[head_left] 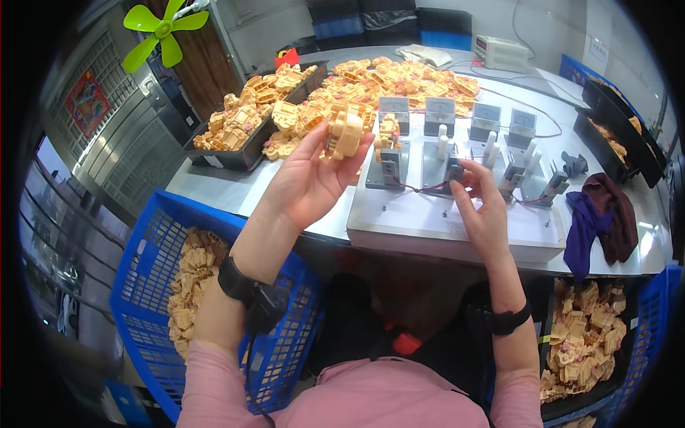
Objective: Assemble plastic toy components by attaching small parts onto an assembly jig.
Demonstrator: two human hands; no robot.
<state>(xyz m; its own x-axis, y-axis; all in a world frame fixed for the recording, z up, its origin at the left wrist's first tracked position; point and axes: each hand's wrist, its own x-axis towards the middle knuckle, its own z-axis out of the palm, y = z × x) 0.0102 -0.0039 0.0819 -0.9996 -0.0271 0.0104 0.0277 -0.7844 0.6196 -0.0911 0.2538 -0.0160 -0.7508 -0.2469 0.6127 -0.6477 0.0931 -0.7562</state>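
Left hand: the left hand (308,182) was raised above the front edge of the desk (235,191), palm up, its fingers closed around a tan moulded plastic part (345,130) with ribbed sides, just left of the white test fixture board (428,217).
Right hand: the right hand (481,207) rested on the fixture board, fingertips pinching a small dark grey clamp block (454,171) near the board's middle; what the fingertips actually gripped was partly hidden, so the hold appeared light.
Held part: it sat upright between thumb and fingers, clear of the desk, close to another tan part (387,133) seated on the board's leftmost station.
Fixture board: it carried a row of four small square analogue meters (439,110) along its back edge, with white pegs (442,141) and red wires in front of them.
Behind the board: a wide loose heap of tan parts (399,77) covered the desk.
Left of the board: a long black tray (246,153) filled with the same parts.
Right of the board: a purple and maroon cloth (603,217) lay bunched at the desk's edge.
Below the board, left: a blue plastic crate (146,264) holding tan parts stood beside the person's knee.
Below the board, right: a second crate of tan parts (585,339).
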